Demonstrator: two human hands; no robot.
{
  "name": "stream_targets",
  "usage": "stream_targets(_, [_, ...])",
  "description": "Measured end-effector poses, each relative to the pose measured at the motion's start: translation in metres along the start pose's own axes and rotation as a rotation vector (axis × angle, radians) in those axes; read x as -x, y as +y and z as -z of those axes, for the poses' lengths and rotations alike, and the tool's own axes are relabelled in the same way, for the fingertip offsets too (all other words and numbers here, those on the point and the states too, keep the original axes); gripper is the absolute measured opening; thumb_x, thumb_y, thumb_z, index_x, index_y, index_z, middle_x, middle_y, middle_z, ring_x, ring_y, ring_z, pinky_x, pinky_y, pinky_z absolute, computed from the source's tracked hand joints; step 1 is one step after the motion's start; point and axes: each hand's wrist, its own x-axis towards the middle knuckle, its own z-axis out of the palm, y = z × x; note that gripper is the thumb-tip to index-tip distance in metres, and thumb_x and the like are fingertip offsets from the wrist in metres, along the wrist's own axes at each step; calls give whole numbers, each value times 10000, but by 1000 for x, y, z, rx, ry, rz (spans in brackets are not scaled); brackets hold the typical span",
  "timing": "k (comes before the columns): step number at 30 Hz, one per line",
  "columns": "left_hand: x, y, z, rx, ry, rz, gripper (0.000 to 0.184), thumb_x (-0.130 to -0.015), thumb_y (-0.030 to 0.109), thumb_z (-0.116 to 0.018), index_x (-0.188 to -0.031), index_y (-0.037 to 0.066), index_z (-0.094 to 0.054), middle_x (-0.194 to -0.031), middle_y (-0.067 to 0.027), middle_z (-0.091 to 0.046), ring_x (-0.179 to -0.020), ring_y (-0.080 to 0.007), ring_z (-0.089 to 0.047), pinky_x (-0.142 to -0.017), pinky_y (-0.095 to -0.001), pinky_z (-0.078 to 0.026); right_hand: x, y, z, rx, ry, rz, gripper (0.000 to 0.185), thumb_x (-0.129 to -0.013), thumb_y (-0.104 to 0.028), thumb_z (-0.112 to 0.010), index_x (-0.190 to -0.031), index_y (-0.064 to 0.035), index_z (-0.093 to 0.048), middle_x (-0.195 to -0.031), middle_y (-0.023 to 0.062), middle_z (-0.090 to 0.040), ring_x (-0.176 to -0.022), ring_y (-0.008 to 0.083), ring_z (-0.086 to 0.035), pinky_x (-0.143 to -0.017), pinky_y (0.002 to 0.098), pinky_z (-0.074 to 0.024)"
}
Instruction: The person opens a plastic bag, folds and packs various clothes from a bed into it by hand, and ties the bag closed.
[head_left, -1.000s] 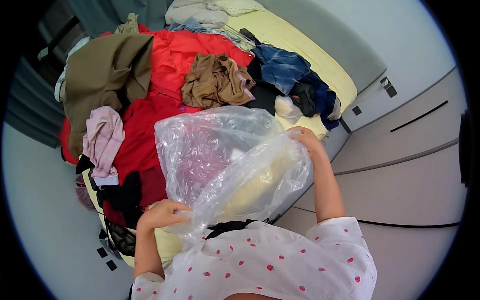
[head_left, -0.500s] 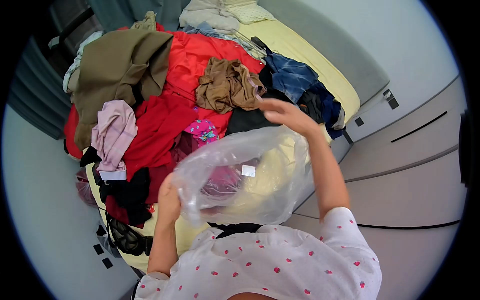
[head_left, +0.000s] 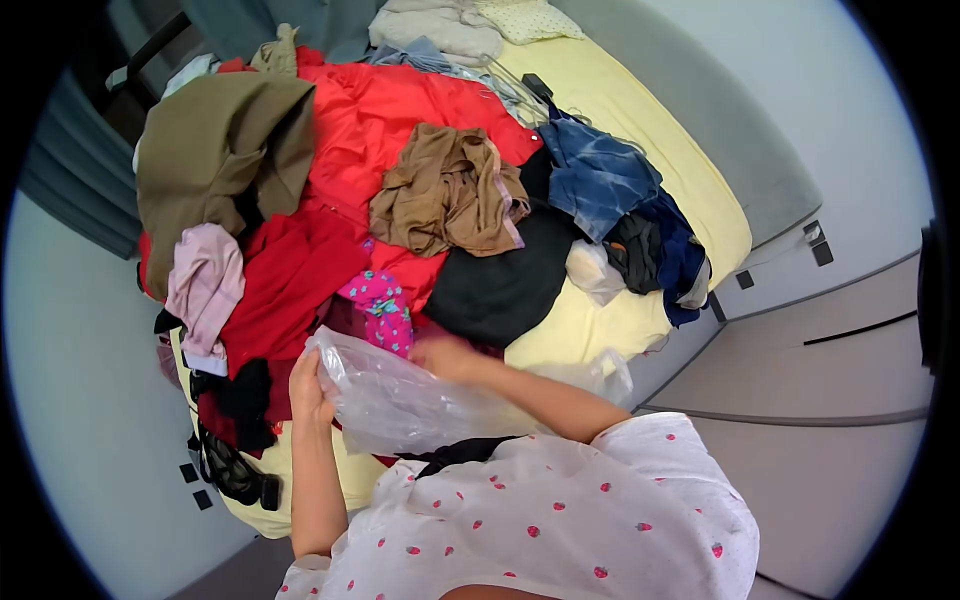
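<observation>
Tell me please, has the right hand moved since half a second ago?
Yes. Against the brown garment, the right hand has moved down and left in view: from the garment's right edge to below it, near the magenta cloth.

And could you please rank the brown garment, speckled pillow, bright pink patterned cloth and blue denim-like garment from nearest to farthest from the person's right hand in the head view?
From the right hand:
1. Bright pink patterned cloth: just ahead, slightly left.
2. Brown garment: farther ahead.
3. Blue denim-like garment: ahead, to the right.
4. Speckled pillow: far top.
</observation>
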Motion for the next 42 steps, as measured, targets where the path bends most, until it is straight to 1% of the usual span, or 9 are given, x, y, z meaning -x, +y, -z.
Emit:
stream_targets(3, [-33,-24,8,-10,165,72,266,-874,174,-433,-1085,29,-503,-970,-70,-588,-801,-176,-582,-684,-296,-492,27,-6,97,-159,713,110,205,-728,-118,-558,-904,-14,-569,-817,120,-585,-718,242,-582,-623,321,-460])
stream_targets(9, [-35,-31,-64,24,68,72,280,-864,208,-478,-1082,34,-504,-965,-69,-587,-842,-176,-583,-710,-312,-498,68,46,90,-27,-105,271,268,-733,-207,-545,-936,-34,-576,-893,132,-593,-771,271,-590,-696,364,-457])
stream_targets(14, [-21,-45,-88,-308,25,33,373,-801,173,-585,-1126,37,-460,-989,-48,-558,-876,-148,-553,-755,-296,-463,15,153,107,80,54,-178,261,-706,-247,-571,-864,-42,-602,-817,138,-619,-782,287,-589,-711,375,-459])
stream_targets(18, [-7,-63,-79,-296,43,32,510,-755,167,-643,-1182,27,-402,-1057,-53,-525,-952,-167,-518,-835,-306,-415,-5,110,179,73,366,-146,267,-646,-200,-640,-883,-84,-600,-814,146,-603,-815,281,-580,-708,377,-463])
stream_targets(22, [14,-71,-77,-293,157,4,524,-747,202,-655,-1168,10,-410,-1043,-55,-531,-944,-163,-518,-830,-303,-413,-57,129,226,182,679,-325,754,-584,-309,-716,-1219,-64,-390,-1167,210,-458,-1072,336,-446,-873,373,-388])
stream_targets(28, [40,-75,-84,-307,316,-49,512,-745,206,-656,-1161,15,-427,-1038,-52,-537,-935,-145,-516,-831,-280,-401,-168,127,201,-62,572,-257,1054,-528,-406,-761,-1337,-111,-153,-1270,238,-327,-1182,333,-348,-925,418,-353])
stream_targets(34, [52,-85,-91,-303,373,-86,513,-746,196,-657,-1173,25,-430,-1043,-39,-536,-947,-142,-507,-855,-277,-380,-193,103,153,424,347,-289,661,-662,-222,-660,-1239,-68,-376,-1220,226,-406,-1079,323,-450,-843,397,-418])
stream_targets(39, [51,-82,-72,-305,391,-63,442,-777,144,-612,-1165,25,-437,-1034,-41,-540,-923,-135,-510,-828,-268,-387,-174,170,186,-110,605,-196,362,-696,-29,-491,-1052,-17,-556,-911,195,-591,-792,320,-572,-730,350,-450])
stream_targets(42, [38,-79,-62,-333,370,-88,396,-792,120,-584,-1151,23,-448,-1009,-38,-550,-897,-123,-514,-801,-260,-393,-98,128,230,-1060,533,-2,355,-686,23,-456,-1029,48,-544,-941,81,-597,-813,163,-556,-743,258,-426])
